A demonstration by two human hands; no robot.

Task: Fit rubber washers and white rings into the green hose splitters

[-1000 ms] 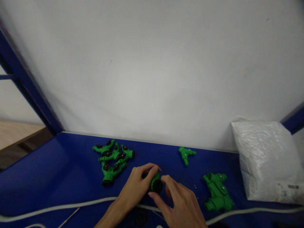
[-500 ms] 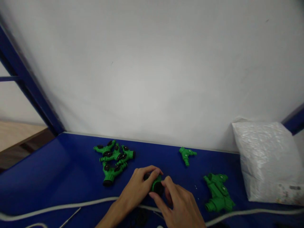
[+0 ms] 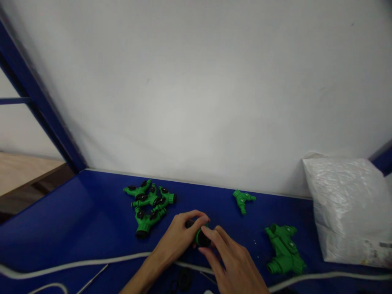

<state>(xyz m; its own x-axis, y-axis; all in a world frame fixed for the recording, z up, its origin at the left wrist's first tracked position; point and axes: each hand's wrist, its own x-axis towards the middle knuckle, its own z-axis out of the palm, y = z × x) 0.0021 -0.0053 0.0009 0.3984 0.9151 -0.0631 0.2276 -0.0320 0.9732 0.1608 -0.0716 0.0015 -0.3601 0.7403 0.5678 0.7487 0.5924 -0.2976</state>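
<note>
My left hand (image 3: 180,233) is closed around a green hose splitter (image 3: 198,237), whose black end faces me and to the right. Fingers cover most of its body. My right hand (image 3: 232,259) has its thumb and index finger on the splitter's black end collar (image 3: 203,238). To the left lie several green Y-shaped splitters with black levers (image 3: 146,222). One plain green splitter body (image 3: 243,199) rests behind my hands, and a heap of plain green bodies (image 3: 284,251) lies to the right.
A white plastic package (image 3: 352,212) stands at the right against the white wall (image 3: 196,90). Across the front of the blue table (image 3: 76,220) runs a white cable (image 3: 107,260). Near it lie a thin rod (image 3: 92,278) and dark round parts (image 3: 184,279), partly in shadow.
My right index finger and thumb have shifted over the black end of the splitter. The left hand keeps its hold. The whole view has moved slightly.
</note>
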